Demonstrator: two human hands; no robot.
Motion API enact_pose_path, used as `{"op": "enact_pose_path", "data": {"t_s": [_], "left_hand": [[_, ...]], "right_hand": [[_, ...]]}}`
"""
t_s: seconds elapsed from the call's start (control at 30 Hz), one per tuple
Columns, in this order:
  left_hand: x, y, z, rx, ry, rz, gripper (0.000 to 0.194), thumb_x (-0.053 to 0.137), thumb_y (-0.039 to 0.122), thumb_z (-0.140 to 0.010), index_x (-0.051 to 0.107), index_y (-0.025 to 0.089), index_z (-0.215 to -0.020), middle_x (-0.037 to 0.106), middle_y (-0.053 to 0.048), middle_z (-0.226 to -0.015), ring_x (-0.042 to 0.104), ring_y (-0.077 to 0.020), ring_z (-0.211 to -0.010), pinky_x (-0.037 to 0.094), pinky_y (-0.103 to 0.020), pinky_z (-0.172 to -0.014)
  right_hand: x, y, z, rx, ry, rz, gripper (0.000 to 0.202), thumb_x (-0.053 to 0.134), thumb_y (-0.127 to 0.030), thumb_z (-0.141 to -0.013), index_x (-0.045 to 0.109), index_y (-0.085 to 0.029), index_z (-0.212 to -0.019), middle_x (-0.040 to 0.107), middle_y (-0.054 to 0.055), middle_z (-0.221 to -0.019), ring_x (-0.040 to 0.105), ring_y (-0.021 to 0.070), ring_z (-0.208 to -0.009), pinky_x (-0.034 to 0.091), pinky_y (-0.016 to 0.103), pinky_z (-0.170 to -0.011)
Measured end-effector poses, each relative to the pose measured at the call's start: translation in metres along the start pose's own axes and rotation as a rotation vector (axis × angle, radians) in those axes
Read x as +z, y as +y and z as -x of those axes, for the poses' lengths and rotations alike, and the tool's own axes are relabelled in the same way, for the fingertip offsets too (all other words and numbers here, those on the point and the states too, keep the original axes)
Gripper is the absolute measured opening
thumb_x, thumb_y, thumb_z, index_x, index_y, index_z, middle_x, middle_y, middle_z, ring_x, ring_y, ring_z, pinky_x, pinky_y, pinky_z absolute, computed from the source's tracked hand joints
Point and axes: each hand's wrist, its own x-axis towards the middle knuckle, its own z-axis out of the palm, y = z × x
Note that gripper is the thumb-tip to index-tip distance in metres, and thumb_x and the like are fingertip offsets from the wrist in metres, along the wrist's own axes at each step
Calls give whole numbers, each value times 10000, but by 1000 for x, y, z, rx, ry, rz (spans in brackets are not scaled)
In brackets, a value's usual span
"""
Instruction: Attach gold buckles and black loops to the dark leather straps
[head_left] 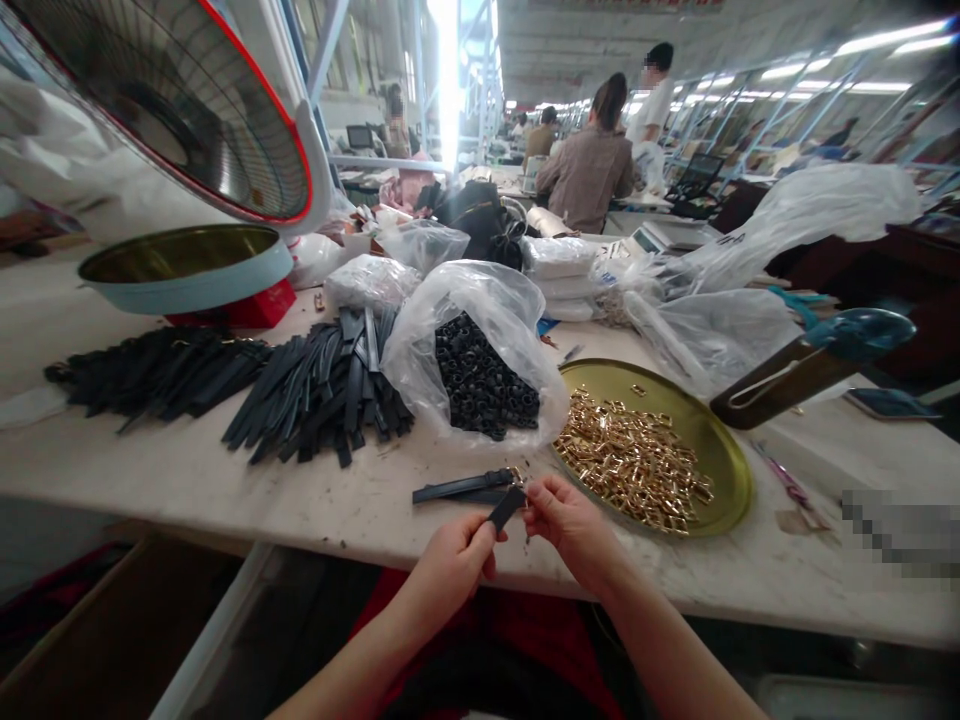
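Between thumb and fingers, my left hand [459,552] grips a short dark leather strap [505,508] near the table's front edge. My right hand [570,525] is closed in a pinch at the strap's far end; what exactly lies between its fingertips is too small to make out. Just behind the hands lie dark straps [457,487] with a gold buckle [514,477] at their right end. An open clear plastic bag [409,375] holds many small black loops [487,385]. To its right, a gold-coloured round tray [731,480] carries a heap of gold buckles [637,455].
Piles of dark straps [322,390] cover the table's left side, near a scale with a round pan [187,285] and a fan [187,110]. Scissors [787,480] and a brown object with a blue wrapped end [795,375] lie right. Other people [592,165] are farther back.
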Motion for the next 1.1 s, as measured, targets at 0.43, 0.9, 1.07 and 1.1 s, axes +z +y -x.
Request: {"op": "enact_pose_path", "data": {"t_s": [0.43, 0.9, 1.07, 1.1], "left_hand": [[-12, 2, 4, -5, -98, -169, 297, 350, 323, -823, 593, 158, -774, 473, 46, -497, 423, -118, -466, 294, -211, -473], [-14, 13, 15, -5, -251, -29, 213, 417, 356, -823, 505, 173, -758, 456, 55, -591, 399, -92, -490, 309, -201, -464], [-7, 7, 19, -63, -254, 100, 235, 392, 407, -838, 419, 186, -763, 462, 73, -551, 327, -51, -379, 235, -168, -365], [-6, 6, 20, -67, -239, 114, 231, 397, 404, -834, 415, 188, -757, 463, 76, -538, 320, -48, -366, 225, -164, -355]], "right_hand": [[1, 15, 1, 14, -17, 40, 330, 695, -417, -670, 473, -177, -703, 610, -16, -682, 540, 80, -512, 439, 215, -499], [17, 25, 23, -87, 45, 205, 312, 718, -431, -604, 574, -172, -703, 531, -46, -566, 445, 86, -491, 373, 222, -501], [25, 24, 36, -107, 41, 236, 355, 648, -519, -658, 567, -174, -657, 504, -32, -559, 442, 104, -532, 383, 231, -526], [25, 23, 37, -91, 35, 226, 369, 623, -536, -676, 564, -173, -651, 501, -29, -556, 443, 105, -533, 386, 232, -531]]}}
